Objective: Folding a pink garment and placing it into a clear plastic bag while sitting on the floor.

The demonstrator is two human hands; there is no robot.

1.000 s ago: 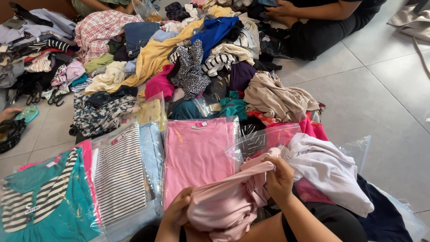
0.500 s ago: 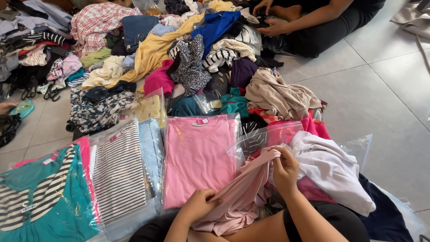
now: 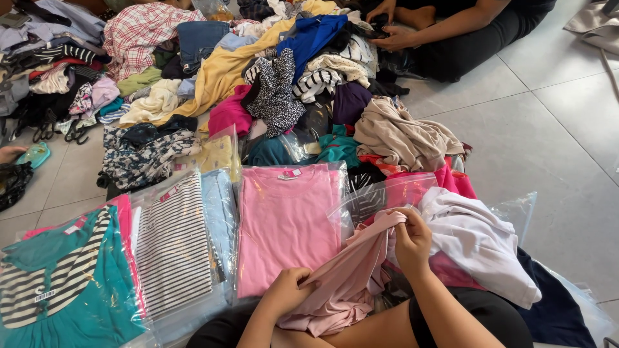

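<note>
A dusty pink garment (image 3: 351,270) is stretched between both of my hands over my lap. My left hand (image 3: 287,291) grips its lower, bunched end. My right hand (image 3: 411,240) pinches its upper edge, close to a white garment (image 3: 477,241). Just behind the pink garment lies a pink shirt in a clear plastic bag (image 3: 284,222). An empty clear bag (image 3: 387,193) stands open beyond my right hand.
Bagged shirts lie in a row to the left: a striped one (image 3: 173,241) and a teal one (image 3: 71,283). A big heap of loose clothes (image 3: 258,77) covers the tiled floor (image 3: 554,129). Another person sits at the far side, hands (image 3: 387,29) in the heap.
My hands have pulled the dusty pink garment out from a bunched wad into a long stretched strip. My right hand rose toward the clear bag.
</note>
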